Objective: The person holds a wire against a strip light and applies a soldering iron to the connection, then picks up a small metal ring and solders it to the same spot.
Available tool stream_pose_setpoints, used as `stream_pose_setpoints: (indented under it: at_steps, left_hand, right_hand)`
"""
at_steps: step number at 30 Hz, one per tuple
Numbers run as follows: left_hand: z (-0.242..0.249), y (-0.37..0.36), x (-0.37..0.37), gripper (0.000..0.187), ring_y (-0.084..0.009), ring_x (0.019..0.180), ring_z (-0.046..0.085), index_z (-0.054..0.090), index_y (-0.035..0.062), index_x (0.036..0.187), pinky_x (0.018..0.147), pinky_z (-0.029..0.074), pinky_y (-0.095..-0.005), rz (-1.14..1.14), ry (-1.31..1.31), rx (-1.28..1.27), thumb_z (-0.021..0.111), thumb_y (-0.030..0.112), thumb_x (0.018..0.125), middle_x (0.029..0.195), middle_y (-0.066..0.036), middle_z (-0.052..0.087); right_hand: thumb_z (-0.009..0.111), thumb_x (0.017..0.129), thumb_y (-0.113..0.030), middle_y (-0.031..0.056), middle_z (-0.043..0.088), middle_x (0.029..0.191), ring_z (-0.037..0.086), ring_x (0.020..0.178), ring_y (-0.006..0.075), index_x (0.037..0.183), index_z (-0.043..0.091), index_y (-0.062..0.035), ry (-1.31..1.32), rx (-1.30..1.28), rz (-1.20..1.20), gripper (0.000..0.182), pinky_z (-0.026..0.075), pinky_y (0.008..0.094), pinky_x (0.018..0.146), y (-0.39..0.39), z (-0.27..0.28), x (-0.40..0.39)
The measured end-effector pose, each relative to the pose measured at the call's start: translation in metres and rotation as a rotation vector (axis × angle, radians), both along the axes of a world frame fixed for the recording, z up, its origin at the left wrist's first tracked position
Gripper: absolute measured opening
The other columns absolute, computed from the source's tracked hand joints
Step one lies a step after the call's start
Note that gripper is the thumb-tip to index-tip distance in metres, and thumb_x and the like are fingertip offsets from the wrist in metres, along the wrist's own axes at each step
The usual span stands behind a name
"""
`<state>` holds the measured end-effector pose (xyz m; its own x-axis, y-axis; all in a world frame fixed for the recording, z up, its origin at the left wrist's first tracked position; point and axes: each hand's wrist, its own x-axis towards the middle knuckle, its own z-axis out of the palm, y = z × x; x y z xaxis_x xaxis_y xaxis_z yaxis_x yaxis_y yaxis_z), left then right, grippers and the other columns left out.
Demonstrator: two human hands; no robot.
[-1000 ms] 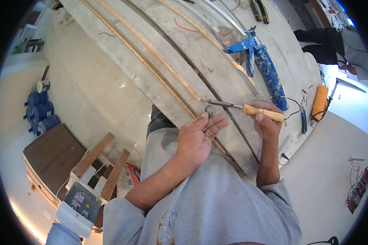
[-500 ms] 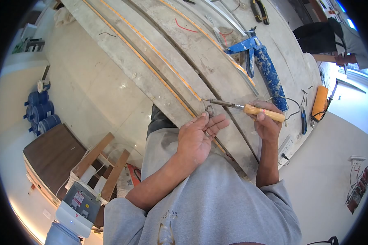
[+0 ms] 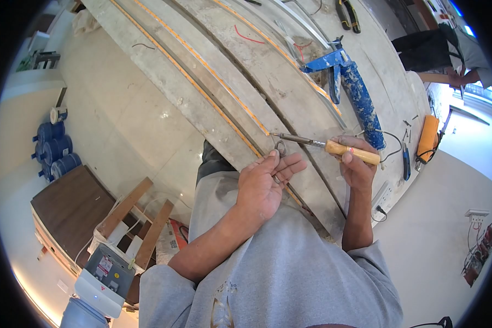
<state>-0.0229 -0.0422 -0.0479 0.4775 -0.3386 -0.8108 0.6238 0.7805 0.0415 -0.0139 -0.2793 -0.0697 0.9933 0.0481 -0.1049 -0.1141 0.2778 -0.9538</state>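
Observation:
My right hand (image 3: 358,164) grips the wooden handle of a soldering iron (image 3: 351,152), whose tip points left and meets the end of an orange-lit LED strip (image 3: 224,87). Just below that tip, my left hand (image 3: 267,183) pinches a small coil of dark wire (image 3: 280,146) between thumb and forefinger, its other fingers loosely spread. A second strip (image 3: 202,95) runs along the near edge of the dusty board (image 3: 164,71) and passes beneath my left hand.
Beyond my right hand lie a blue caulking gun (image 3: 361,95), pliers (image 3: 347,15), a blue-handled tool (image 3: 406,161), an orange tool (image 3: 427,136) and a power strip (image 3: 381,199). Another person (image 3: 448,52) stands at the upper right. Blue water bottles (image 3: 54,150) stand at the left.
At the upper right, the other person's arm and hand have shifted slightly. My hands, the iron and the wire hold almost the same positions.

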Motion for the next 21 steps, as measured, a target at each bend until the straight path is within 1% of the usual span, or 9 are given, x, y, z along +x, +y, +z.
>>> stream_pose_setpoints:
  at_steps: [6, 14, 21]
  left_hand:
    - [0.0001, 0.0, 0.0002, 0.021, -0.0331, 0.105, 0.064, 0.054, 0.0002, 0.109, 0.097, 0.048, -0.0401, -0.002, -0.002, 0.002, 0.043, 0.018, 0.103, 0.107, -0.022, 0.067]
    - [0.0029, -0.0001, 0.001, 0.021, -0.0339, 0.105, 0.064, 0.054, -0.0004, 0.109, 0.098, 0.048, -0.0414, -0.007, -0.017, 0.017, 0.044, 0.018, 0.102, 0.106, -0.022, 0.067]
    - [0.0016, 0.0004, 0.0007, 0.021, -0.0342, 0.105, 0.064, 0.054, -0.0003, 0.108, 0.099, 0.047, -0.042, -0.022, -0.004, 0.023, 0.045, 0.017, 0.102, 0.105, -0.021, 0.067]
  right_hand:
    - [0.074, 0.081, -0.013, 0.0239, 0.067, 0.105, 0.067, 0.094, 0.0282, 0.106, 0.065, 0.0111, -0.008, -0.037, 0.003, 0.036, 0.053, 0.0364, 0.083, -0.0013, 0.0004, -0.0007]
    - [0.073, 0.082, -0.012, 0.0244, 0.067, 0.105, 0.068, 0.092, 0.0285, 0.105, 0.064, 0.0115, 0.01, -0.004, -0.025, 0.035, 0.055, 0.0362, 0.08, 0.0025, 0.0037, -0.0009]
    - [0.075, 0.081, -0.013, 0.0242, 0.068, 0.104, 0.068, 0.091, 0.0281, 0.105, 0.065, 0.0114, -0.001, -0.008, -0.037, 0.035, 0.055, 0.0359, 0.08, 0.001, 0.0013, -0.0022]
